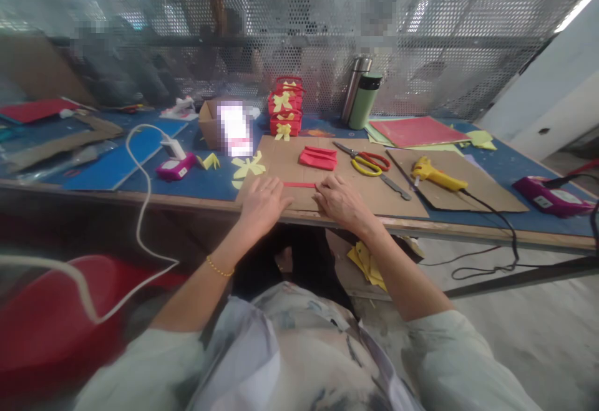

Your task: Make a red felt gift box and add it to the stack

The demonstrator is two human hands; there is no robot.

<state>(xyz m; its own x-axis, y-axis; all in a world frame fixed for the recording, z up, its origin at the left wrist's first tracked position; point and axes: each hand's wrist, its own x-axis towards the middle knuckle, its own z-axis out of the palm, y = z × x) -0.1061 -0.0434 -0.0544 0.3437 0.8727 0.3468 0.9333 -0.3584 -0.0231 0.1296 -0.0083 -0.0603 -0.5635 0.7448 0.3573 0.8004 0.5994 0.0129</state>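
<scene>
A narrow red strip (300, 184) lies straight across the brown cardboard sheet (393, 202) near the table's front edge. My left hand (265, 201) bears down on its left end, thumb out to the right. At the other end, the bent fingers of my right hand (342, 202) hold the strip down; both ends are hidden under my fingers. Just beyond lies a folded red pouch-like piece (318, 158). Scissors with a yellow and a red handle (367, 166) lie right of it, beside a grey flat blade (395, 187).
Yellow bow-shaped cutouts (249, 166) lie left. Stacked red baskets with yellow bows (285, 108) stand behind, near a green flask (365, 102) and a steel flask (354, 90). Right are a yellow glue gun (437, 175) with a black cord and a purple box (552, 196). A white cable (148, 186) hangs left.
</scene>
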